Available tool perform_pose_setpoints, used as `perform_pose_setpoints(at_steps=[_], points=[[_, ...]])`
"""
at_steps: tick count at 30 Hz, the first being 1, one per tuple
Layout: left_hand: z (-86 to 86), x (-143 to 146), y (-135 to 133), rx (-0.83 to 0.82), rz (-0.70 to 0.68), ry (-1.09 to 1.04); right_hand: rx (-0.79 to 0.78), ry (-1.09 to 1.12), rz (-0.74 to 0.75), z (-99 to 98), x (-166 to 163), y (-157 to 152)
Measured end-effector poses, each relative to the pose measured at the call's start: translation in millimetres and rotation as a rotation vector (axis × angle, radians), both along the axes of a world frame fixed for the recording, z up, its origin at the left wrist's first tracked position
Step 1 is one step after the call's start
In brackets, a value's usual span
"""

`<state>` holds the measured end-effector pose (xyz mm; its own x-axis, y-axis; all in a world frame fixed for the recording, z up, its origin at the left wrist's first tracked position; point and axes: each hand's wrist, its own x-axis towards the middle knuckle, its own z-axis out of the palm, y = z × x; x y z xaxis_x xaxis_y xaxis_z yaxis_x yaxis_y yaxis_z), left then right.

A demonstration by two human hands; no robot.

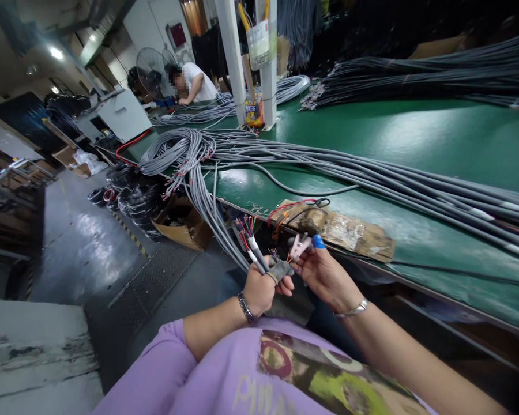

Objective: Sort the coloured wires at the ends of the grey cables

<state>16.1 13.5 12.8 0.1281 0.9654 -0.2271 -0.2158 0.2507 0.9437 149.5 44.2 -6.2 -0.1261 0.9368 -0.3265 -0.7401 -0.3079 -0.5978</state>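
Observation:
My left hand (262, 285), with a grey cover on its thumb, is closed round grey cables (258, 256). Their stripped ends fan out into thin coloured wires (247, 226), and a few more short wires (289, 257) stick out beside the thumb. My right hand (326, 276) has blue wrapping on one fingertip. Its fingers pinch a pale spring clip (300, 246) close to those short wires. Whether the clip's jaws touch a wire cannot be made out. Just beyond both hands, a worn wooden board (350, 233) wrapped in tape lies on the bench edge.
Long grey cable bundles (311, 155) run along the green bench (398, 135), with coils hanging over its left end. More dark cables (415, 78) lie at the back. A white post (268, 75) rises from the bench. A person (199, 83) bends over work beyond. An open carton (184, 222) stands below left.

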Motion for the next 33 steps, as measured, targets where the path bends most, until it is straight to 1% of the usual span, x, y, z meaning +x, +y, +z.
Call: perform_pose_setpoints(at_steps=[3, 7, 11, 15, 21, 26, 33], points=[[-0.1, -3.6, -3.3, 0.015, 0.002, -0.003, -0.029, 0.027, 0.048, -1.1, 4.0, -1.0], [1.9, -4.8, -4.3, 0.049, 0.030, -0.009, 0.016, 0.028, 0.130, 4.1, 7.1, 0.2], [6.6, -0.7, -2.0, 0.068, 0.060, -0.010, 0.032, -0.019, 0.104, 8.0, 7.2, 1.1], [9.5, 3.6, 1.4, 0.056, 0.073, 0.002, 0.043, -0.011, 0.098, 6.6, 5.3, -0.6], [6.0, 7.9, 5.8, 0.036, 0.084, 0.017, 0.021, 0.000, 0.052, 5.4, 2.2, 1.5], [4.5, 9.1, 5.7, 0.006, 0.039, 0.057, 0.038, 0.003, 0.007, 7.9, -1.2, 2.5], [4.6, 6.9, 1.8, -0.019, 0.038, 0.082, 0.047, 0.022, 0.029, 5.9, -3.1, -1.9]])
